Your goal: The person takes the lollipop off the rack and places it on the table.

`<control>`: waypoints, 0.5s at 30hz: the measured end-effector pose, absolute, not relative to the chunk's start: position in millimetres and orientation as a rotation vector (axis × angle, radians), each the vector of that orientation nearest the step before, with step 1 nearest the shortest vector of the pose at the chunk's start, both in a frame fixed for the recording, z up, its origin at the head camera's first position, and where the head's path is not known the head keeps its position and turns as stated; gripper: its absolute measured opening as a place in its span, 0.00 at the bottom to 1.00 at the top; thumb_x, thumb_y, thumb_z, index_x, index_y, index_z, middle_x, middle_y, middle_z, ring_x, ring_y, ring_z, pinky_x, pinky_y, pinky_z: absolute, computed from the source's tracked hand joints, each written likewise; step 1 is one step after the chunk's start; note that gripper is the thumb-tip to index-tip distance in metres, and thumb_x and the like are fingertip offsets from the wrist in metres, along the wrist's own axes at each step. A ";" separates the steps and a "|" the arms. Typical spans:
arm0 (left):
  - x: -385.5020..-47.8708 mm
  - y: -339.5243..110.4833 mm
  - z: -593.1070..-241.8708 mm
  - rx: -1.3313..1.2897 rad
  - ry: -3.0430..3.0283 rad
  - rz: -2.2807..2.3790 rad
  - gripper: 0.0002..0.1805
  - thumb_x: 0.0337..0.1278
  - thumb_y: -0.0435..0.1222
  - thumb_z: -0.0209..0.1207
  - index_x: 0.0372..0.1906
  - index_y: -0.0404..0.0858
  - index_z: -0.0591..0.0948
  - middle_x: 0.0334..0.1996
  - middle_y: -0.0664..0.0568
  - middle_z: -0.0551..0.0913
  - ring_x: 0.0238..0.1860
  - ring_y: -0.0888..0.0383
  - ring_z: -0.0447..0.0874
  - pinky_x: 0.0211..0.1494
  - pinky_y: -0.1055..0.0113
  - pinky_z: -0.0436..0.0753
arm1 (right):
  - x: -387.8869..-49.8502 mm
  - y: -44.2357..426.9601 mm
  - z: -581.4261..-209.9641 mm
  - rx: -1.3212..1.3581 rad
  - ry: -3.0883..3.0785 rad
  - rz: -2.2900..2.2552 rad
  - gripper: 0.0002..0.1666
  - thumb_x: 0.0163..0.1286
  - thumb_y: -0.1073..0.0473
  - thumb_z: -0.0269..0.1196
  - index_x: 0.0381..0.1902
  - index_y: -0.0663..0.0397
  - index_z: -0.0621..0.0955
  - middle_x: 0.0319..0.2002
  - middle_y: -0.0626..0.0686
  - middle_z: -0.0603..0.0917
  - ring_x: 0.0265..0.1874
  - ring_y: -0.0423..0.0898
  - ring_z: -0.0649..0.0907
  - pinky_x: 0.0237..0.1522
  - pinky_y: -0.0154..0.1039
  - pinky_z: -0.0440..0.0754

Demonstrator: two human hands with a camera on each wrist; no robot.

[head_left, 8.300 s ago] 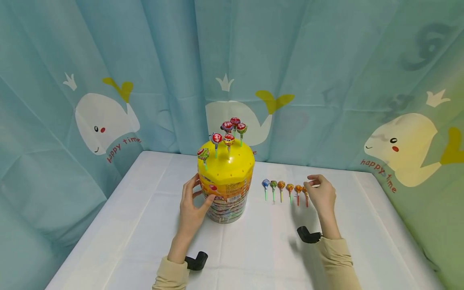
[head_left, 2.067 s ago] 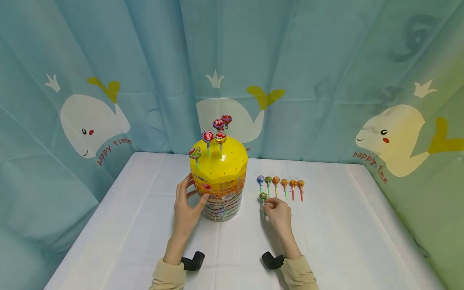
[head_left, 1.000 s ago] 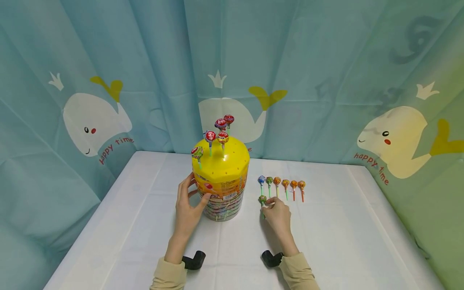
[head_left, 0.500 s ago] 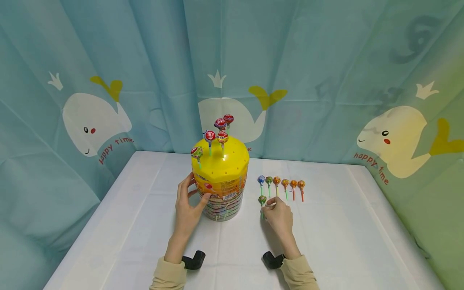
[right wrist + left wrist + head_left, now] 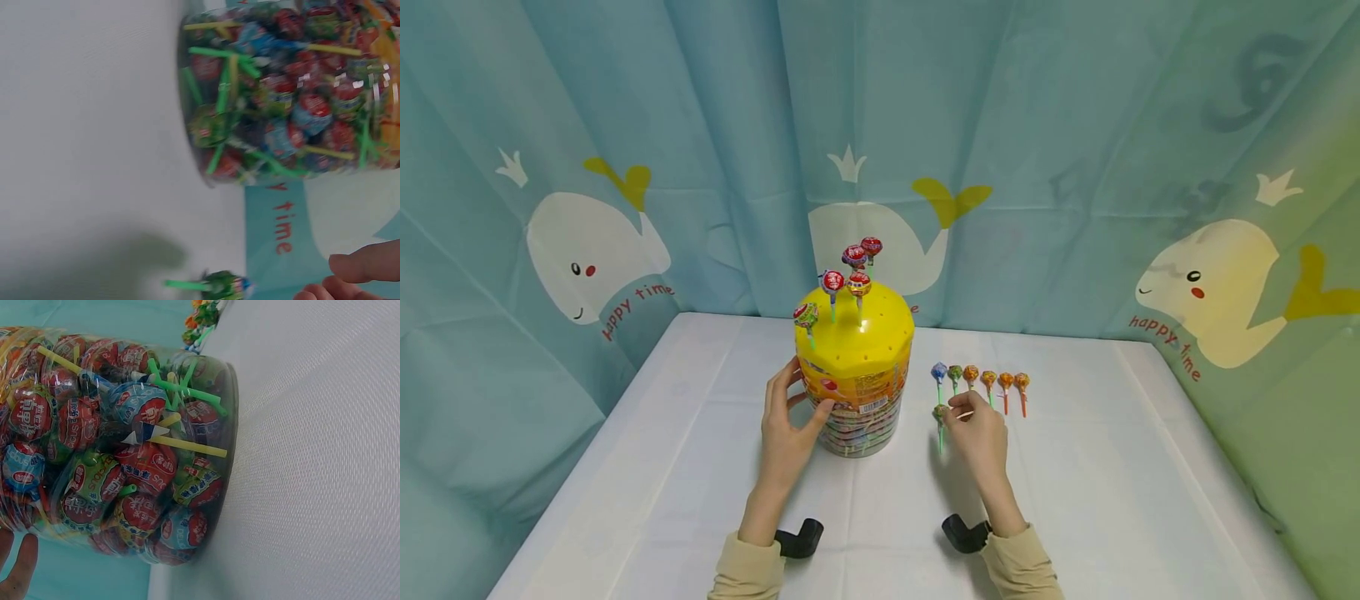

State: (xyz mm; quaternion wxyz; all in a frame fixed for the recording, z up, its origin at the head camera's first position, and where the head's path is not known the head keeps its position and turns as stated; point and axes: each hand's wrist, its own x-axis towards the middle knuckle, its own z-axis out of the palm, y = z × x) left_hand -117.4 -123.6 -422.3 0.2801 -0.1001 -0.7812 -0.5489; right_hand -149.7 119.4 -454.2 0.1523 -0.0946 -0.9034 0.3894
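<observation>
Left hand (image 5: 790, 425): spread wide around the jar's left side, holding it, thumb on the front, left of the barcode.
Jar (image 5: 872, 433): upright on the white table (image 5: 1112, 483), packed with wrapped lollipops that show through its clear wall.
Yellow lid (image 5: 883, 329): on top of the jar, dotted with what look like small holes; five lollipops (image 5: 832, 282) stand up from it.
Jar trouble: a hard sideways push from the left hand could slide or tip it; a bump to the upright sweets might tilt or loosen their sticks.
Single green lollipop (image 5: 939, 414): lying on the table in front of the row, just beside the right fingertips.
Right hand (image 5: 979, 433): narrow, fingers bent with the thumb near them, apparently holding nothing.
Row of lollipops (image 5: 989, 377): six side by side beyond the right hand, which hides some sticks.
Row trouble: a low sweep of that hand could roll the round heads out of line.
</observation>
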 end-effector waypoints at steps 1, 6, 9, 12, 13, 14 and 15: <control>-117.5 -123.7 -422.3 -0.271 -2.094 -1.469 0.40 0.47 0.22 0.64 0.69 0.28 0.62 0.61 0.32 0.68 0.60 0.54 0.67 0.55 0.50 0.78 | -149.5 118.8 -451.4 -0.258 -2.576 1.126 0.06 0.55 0.61 0.68 0.32 0.56 0.84 0.25 0.53 0.86 0.25 0.46 0.84 0.27 0.36 0.76; -117.7 -123.8 -422.8 -0.283 -2.095 -1.449 0.40 0.47 0.22 0.64 0.68 0.26 0.62 0.61 0.31 0.67 0.60 0.50 0.67 0.55 0.49 0.78 | -148.2 116.4 -436.2 -0.169 -2.507 1.151 0.07 0.57 0.62 0.67 0.34 0.57 0.84 0.28 0.53 0.87 0.28 0.49 0.85 0.33 0.40 0.79; -117.9 -123.8 -423.1 -0.286 -2.096 -1.434 0.40 0.46 0.22 0.64 0.68 0.26 0.62 0.61 0.31 0.67 0.60 0.48 0.67 0.54 0.49 0.78 | -147.4 114.3 -425.8 -0.113 -2.479 1.153 0.07 0.58 0.62 0.67 0.35 0.57 0.84 0.29 0.54 0.87 0.29 0.50 0.85 0.34 0.42 0.79; -118.1 -123.9 -423.5 -0.289 -2.093 -1.427 0.41 0.46 0.22 0.65 0.68 0.26 0.62 0.61 0.31 0.67 0.60 0.48 0.68 0.54 0.49 0.78 | -146.6 111.6 -413.7 -0.060 -2.451 1.164 0.06 0.59 0.61 0.67 0.35 0.57 0.84 0.29 0.55 0.87 0.29 0.51 0.85 0.36 0.43 0.79; -118.1 -124.0 -423.6 -0.291 -2.091 -1.425 0.41 0.46 0.22 0.65 0.68 0.26 0.62 0.61 0.31 0.67 0.60 0.49 0.68 0.54 0.49 0.78 | -146.5 110.6 -409.7 -0.044 -2.441 1.167 0.06 0.60 0.61 0.67 0.35 0.57 0.84 0.30 0.55 0.87 0.29 0.50 0.85 0.37 0.42 0.79; -118.2 -124.1 -423.7 -0.293 -2.088 -1.425 0.41 0.45 0.22 0.65 0.68 0.25 0.62 0.61 0.31 0.67 0.59 0.49 0.68 0.54 0.49 0.78 | -146.4 109.7 -405.7 -0.029 -2.433 1.169 0.06 0.60 0.61 0.67 0.35 0.56 0.84 0.30 0.54 0.87 0.29 0.50 0.85 0.37 0.42 0.79; -118.3 -124.2 -423.8 -0.294 -2.087 -1.423 0.41 0.46 0.22 0.65 0.68 0.26 0.62 0.61 0.31 0.67 0.59 0.51 0.68 0.54 0.49 0.78 | -146.2 108.6 -401.4 -0.010 -2.423 1.176 0.06 0.61 0.60 0.67 0.35 0.56 0.84 0.30 0.54 0.88 0.29 0.50 0.85 0.38 0.41 0.79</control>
